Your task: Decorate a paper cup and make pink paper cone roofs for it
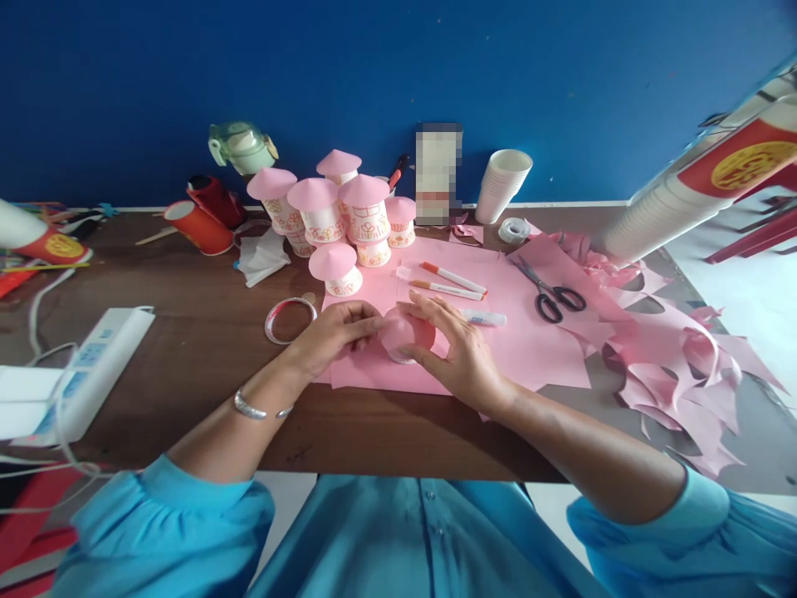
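A small pink paper cone (pixel 406 334) is between my hands, above the pink paper sheets (pixel 535 357). Something white, perhaps a cup's edge, shows beneath it. My left hand (pixel 345 332) pinches the cone's left edge, fingers curled. Curving around the right side is my right hand (pixel 457 353), with its fingers over the top and the thumb at the front. Behind my left hand stands a small cup house with a pink cone roof (pixel 334 264). Several more decorated paper cups with pink cone roofs (pixel 320 203) are stacked farther back.
Markers (pixel 454 274) and black-handled scissors (pixel 548 291) lie on the pink sheets. A tape roll (pixel 290 321) is left of my hands. Pink scraps (pixel 678 374) pile up at right. White cups (pixel 503 184) stand behind; a power strip (pixel 96 374) sits at left.
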Tool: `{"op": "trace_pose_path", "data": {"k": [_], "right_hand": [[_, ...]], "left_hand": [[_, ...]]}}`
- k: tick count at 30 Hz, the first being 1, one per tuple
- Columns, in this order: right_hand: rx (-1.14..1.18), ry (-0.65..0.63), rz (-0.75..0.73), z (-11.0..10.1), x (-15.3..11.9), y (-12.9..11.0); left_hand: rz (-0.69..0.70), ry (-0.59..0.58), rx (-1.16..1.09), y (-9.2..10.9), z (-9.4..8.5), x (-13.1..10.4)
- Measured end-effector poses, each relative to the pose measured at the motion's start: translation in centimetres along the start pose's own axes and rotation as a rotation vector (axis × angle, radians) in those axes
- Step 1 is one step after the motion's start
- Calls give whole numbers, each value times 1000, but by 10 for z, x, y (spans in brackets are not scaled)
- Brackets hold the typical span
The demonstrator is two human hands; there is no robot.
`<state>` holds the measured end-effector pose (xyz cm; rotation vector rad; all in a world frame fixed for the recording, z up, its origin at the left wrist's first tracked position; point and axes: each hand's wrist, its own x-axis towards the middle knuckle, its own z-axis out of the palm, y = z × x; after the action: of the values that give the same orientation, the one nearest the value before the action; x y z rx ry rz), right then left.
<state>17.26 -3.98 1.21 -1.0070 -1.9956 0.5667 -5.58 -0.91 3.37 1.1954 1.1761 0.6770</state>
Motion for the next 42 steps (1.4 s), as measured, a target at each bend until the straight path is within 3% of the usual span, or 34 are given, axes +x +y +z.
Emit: {"op": "trace_pose_path", "data": {"k": [3,5,7,10,15,23,33,36,39,42], "right_hand": [[25,9,-5,-3,-1,-4],[30,22,-47,-7,-1,-6],[0,38,-85,-11,-1,-7],[-83,51,-114,-13,-2,-4],[-163,57,-143,-7,-5,2],[-151,51,-120,-5,-5,3],[-158,58,-117,-9,-4,0],[-169,59,-139,-8,-4,1],[-169,67,-140,-7,-5,2],[-166,63,-144,-7,-5,2]], "left_hand": [[346,260,298,5,-1,-9],[606,347,588,5,2,-16],[798,305,858,2,8,-21],[890,197,1079,-8,17,-21],[875,142,1145,-21,24,-13],[848,146,1169,-23,27,-13],[787,79,1001,-25,18,-15],[641,106,796,-16,17,-17],[379,173,458,-6,13,-16],[162,108,200,1,10,-12]]}}
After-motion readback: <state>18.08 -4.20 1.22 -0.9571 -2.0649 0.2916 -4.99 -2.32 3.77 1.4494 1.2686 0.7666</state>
